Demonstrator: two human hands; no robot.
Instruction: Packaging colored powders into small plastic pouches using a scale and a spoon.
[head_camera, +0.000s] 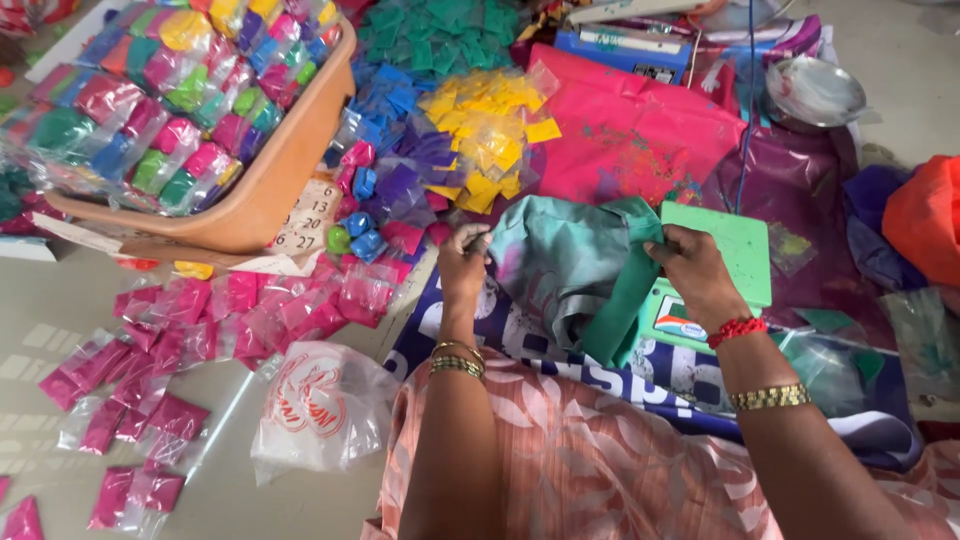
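My left hand and my right hand both grip the mouth of a large teal-green plastic bag that slumps between them. The left hand pinches the bag's left edge, the right holds its folded green right edge. Under and behind the bag sits a small green weighing scale with a flat square top. Gold bangles ring both wrists, and a red thread is tied on the right wrist. My lap, in peach patterned cloth, fills the bottom of the view.
A tan plastic tub of mixed colour-powder packets stands at the upper left. Pink packets lie scattered on the floor, with blue, purple and yellow packets behind. A white carrier bag lies near my knee. A pink bag and steel bowl sit beyond.
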